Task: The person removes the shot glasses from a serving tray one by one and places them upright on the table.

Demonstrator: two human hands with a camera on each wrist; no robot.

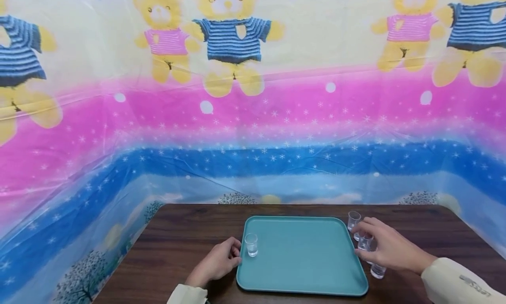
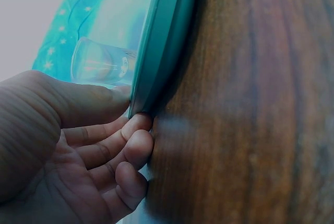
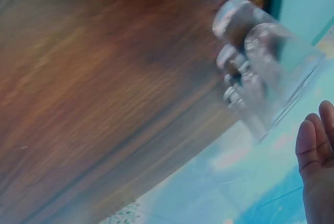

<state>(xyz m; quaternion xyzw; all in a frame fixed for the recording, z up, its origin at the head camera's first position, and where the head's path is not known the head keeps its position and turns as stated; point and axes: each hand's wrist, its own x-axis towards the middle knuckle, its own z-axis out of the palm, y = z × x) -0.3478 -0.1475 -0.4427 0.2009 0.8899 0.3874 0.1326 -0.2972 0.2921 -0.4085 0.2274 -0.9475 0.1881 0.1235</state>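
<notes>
My left hand (image 1: 220,258) is at the left edge of a teal tray (image 1: 302,255). In the left wrist view its thumb lies on the tray rim (image 2: 156,51) and the fingers curl in below, pinching the edge. A small clear shot glass (image 1: 251,245) stands upright on the tray, just inside that edge. Beyond the tray's right side, my right hand (image 1: 389,247) reaches over a row of similar shot glasses, thumb and fingers spread around one glass (image 1: 364,242). The right wrist view shows its fingers (image 3: 307,143) extended, with a gap to the glasses (image 3: 276,67).
The row runs along the tray's right side, from a far glass (image 1: 354,220) to a near one (image 1: 378,271); the hand partly covers those between. Everything stands on a dark wooden table (image 1: 178,233). A cloth backdrop (image 1: 253,119) with bears hangs around the table.
</notes>
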